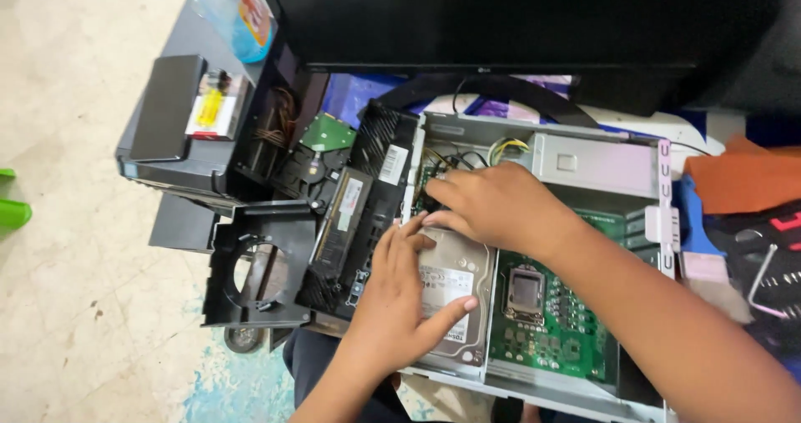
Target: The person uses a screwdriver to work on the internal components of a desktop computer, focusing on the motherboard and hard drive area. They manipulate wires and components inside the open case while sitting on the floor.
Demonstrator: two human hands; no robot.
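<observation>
I have one head camera, looking steeply down and close onto the open computer case [584, 164], with the monitor [501, 14] along the top edge.

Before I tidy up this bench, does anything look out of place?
Yes. A loose memory stick lies across the removed black front panel, and the motherboard's processor socket sits bare, without a cooler.

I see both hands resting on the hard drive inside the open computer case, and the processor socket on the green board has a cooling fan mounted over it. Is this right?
Not quite. The head view shows the left hand and right hand at the hard drive inside the open computer case, but the processor socket on the green board is bare: no cooling fan sits over it.
</observation>
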